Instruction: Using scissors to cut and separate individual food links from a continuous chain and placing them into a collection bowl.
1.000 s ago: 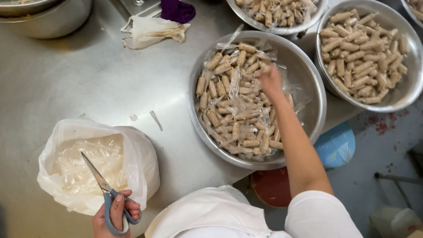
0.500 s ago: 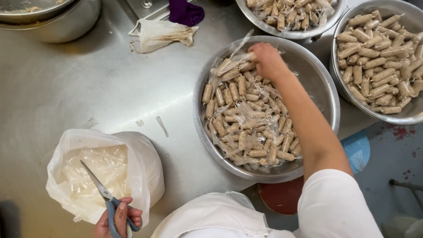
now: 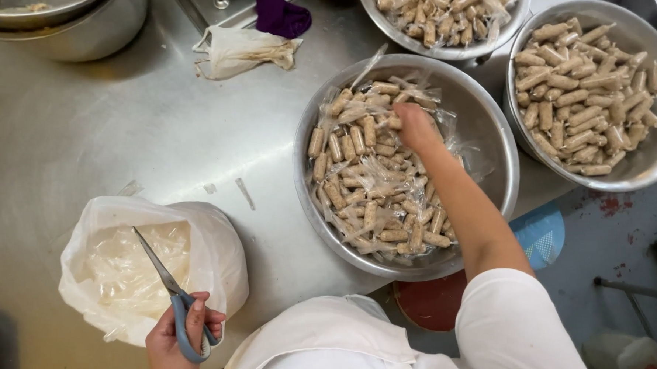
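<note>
A: The wrapped rolls (image 3: pixel 376 182), where do they lie?

B: In the steel bowl (image 3: pixel 489 137) in the middle of the metal table (image 3: pixel 119 134), each roll in clear plastic. Two more bowls with similar rolls stand behind it and at its right.

A: And the fingers?

B: The right hand (image 3: pixel 414 125) is curled down onto the rolls; if it grips one, I cannot tell. The left hand (image 3: pixel 177 342) is closed around the blue handles of scissors (image 3: pixel 167 284), over a white bag (image 3: pixel 147 262) of clear wrappers.
</note>
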